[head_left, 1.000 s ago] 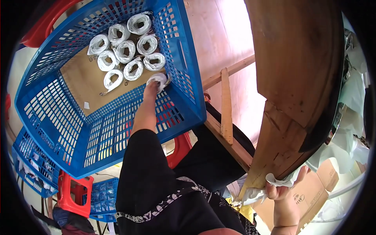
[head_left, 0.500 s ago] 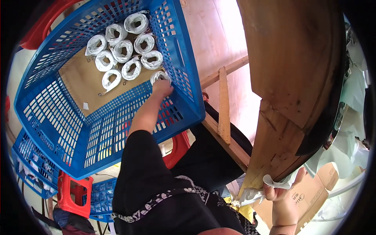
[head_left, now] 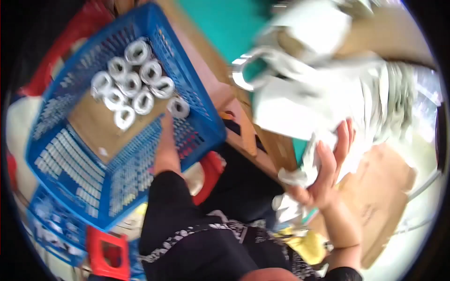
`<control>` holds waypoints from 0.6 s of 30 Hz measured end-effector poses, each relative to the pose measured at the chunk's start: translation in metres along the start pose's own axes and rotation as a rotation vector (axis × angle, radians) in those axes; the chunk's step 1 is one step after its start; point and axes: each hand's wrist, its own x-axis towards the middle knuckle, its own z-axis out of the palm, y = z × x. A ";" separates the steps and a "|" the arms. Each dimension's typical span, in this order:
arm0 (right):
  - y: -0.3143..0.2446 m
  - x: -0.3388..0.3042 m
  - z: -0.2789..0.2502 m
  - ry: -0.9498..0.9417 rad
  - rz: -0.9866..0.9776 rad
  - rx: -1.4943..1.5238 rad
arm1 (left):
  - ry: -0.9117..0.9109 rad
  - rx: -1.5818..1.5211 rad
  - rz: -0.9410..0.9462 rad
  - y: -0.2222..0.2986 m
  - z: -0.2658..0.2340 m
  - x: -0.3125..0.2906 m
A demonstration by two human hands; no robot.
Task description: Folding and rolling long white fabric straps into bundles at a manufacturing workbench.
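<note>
Several white rolls [head_left: 130, 84] with hollow middles stand on the brown cardboard floor of a blue plastic basket [head_left: 47, 117]. My left hand [head_left: 166, 140] reaches into the basket, beside the roll [head_left: 178, 107] closest to its right wall. Its fingers look stretched out and hold nothing visible, though motion smears them. My right hand [head_left: 328, 173] is off to the right, thumb and fingers bent around a crumpled white strip [head_left: 307, 164]; whether it is cloth or film I cannot tell. Blurred white sheets [head_left: 300, 107] lie just beyond that hand, partly over a green surface [head_left: 220, 23].
A wooden frame [head_left: 248, 131] runs between the basket and the white sheets. At lower right stands an opened cardboard box [head_left: 379, 196], with a yellow cloth [head_left: 307, 246] near it. A red stool [head_left: 108, 253] and another blue basket [head_left: 56, 225] are at lower left.
My left hand has come off the roll at the basket's right wall and drawn back. The view has swung, bringing white sheets and the green surface in. My right hand, still gripping white material, is higher.
</note>
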 end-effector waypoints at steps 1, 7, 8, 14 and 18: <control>-0.008 0.000 0.011 0.075 0.129 0.099 | -0.197 0.076 -0.043 0.021 -0.013 -0.008; 0.000 0.002 0.002 0.123 0.141 0.066 | -0.228 -1.144 -0.314 0.180 -0.191 -0.071; 0.002 -0.005 0.000 0.156 0.142 0.094 | -0.194 -1.106 -0.206 0.214 -0.228 -0.096; 0.010 -0.020 0.012 0.427 0.006 0.310 | -0.161 -0.923 0.349 0.337 -0.407 -0.247; 0.010 -0.059 -0.040 0.662 -0.033 0.803 | -0.014 -0.725 0.815 0.406 -0.484 -0.315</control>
